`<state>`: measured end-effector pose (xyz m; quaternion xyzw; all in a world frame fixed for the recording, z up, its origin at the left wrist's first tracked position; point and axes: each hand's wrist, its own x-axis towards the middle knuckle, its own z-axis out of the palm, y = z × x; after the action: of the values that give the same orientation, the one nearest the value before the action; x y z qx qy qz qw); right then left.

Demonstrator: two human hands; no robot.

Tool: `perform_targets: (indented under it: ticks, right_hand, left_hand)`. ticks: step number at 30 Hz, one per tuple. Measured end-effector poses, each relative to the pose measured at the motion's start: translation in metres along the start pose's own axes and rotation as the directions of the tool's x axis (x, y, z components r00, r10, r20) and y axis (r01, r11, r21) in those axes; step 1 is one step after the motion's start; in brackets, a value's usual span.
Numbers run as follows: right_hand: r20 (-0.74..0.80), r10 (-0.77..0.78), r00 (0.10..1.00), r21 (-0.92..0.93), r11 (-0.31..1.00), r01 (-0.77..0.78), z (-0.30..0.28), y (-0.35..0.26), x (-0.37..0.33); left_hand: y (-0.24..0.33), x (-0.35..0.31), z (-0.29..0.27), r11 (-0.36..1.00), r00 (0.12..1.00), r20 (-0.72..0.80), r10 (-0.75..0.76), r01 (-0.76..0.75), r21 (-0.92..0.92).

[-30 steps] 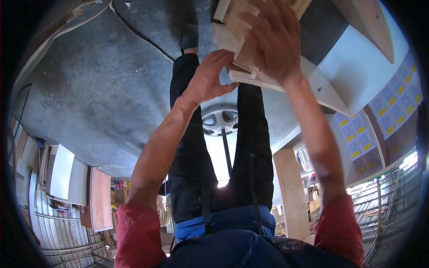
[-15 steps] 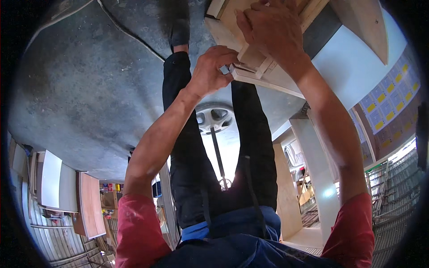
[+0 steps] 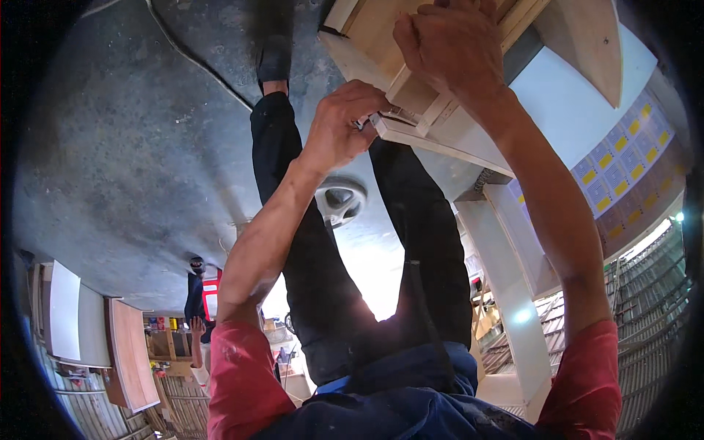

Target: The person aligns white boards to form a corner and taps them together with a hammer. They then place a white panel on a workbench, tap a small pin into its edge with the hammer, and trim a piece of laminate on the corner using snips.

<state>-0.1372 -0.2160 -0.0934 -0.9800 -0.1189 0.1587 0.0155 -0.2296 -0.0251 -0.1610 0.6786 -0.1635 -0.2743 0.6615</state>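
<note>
A pale wooden frame [image 3: 440, 110] with cross strips and a flat panel stands at the upper right of the head view. My left hand [image 3: 341, 121] is closed at its near left corner, fingertips and thumb against the end of the board. Something small and greyish shows between those fingers, too small to name. Over the frame, my right hand [image 3: 455, 55] is curled into a fist-like grip. Its fingertips are cut off by the upper edge, so what it holds is hidden.
A curved wooden piece [image 3: 587, 44] and a white panel [image 3: 587, 99] stand at the right, near a printed sheet [image 3: 623, 161] with yellow patches. A cable [image 3: 194, 55] lies on the grey floor [image 3: 147, 147]. Behind are a wheel-like base [image 3: 341, 202], another person [image 3: 196, 308] and boards [image 3: 132, 345].
The view has shifted a little, and another person has come into sight at lower left. My left fingers have closed up at the frame's corner. My right hand stays over the frame.
</note>
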Motion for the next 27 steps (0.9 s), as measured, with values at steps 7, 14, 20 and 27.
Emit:
perform_targets:
  ticks: [7, 14, 20, 27]
  right_hand:
    - [-0.032, -0.016, 0.999, -0.038, 0.999, 0.015, 0.001, -0.005, -0.001]
    - [0.03, 0.022, 0.999, -0.073, 0.997, -0.02, -0.001, -0.008, 0.0]
    - [0.057, 0.009, 0.998, -0.08, 0.997, -0.005, -0.003, -0.011, -0.001]
    - [0.054, 0.019, 0.998, -0.103, 0.995, -0.013, -0.003, -0.015, 0.002]
  left_hand:
    - [0.012, -0.002, -0.006, 0.998, 0.997, 0.044, -0.064, 0.065, -0.008]
    - [0.018, -0.01, 0.001, 0.993, 1.0, -0.007, -0.019, 0.018, -0.117]
    - [0.028, -0.011, 0.028, 0.97, 0.959, -0.202, -0.199, 0.163, -0.182]
    - [0.041, -0.008, 0.049, 0.923, 0.822, -0.424, -0.38, 0.304, -0.238]
